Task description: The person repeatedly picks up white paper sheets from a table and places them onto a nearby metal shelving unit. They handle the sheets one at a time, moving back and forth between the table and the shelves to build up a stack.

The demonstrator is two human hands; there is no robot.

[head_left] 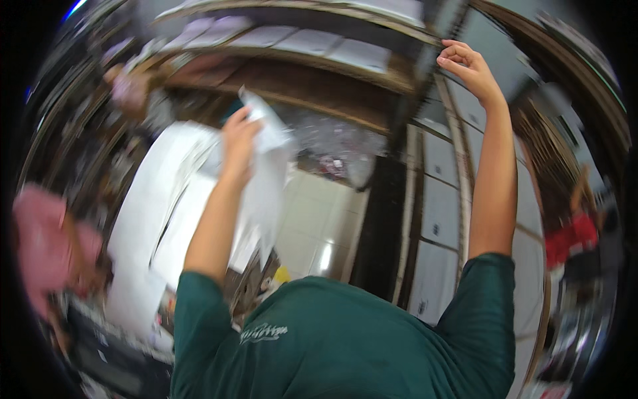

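Out to the left, my left hand (239, 139) is closed on a thin white sheet (269, 143), which hangs down from its fingers; blur hides whether it is paper or plastic. Beside and below that hand spreads a pile of large white sheets (159, 193). My right hand (468, 70) is raised at the upper right, near a dark shelf post (415, 86). Its fingers are loosely curled and apart, with nothing visible in them.
Wooden shelves (286, 80) with flat white packages (309, 43) run across the back. White cartons (438, 213) line a rack on my right. A person in pink (53, 239) is at the far left, and one in red (571, 239) at the far right. Clear plastic (332, 143) lies under the shelves.
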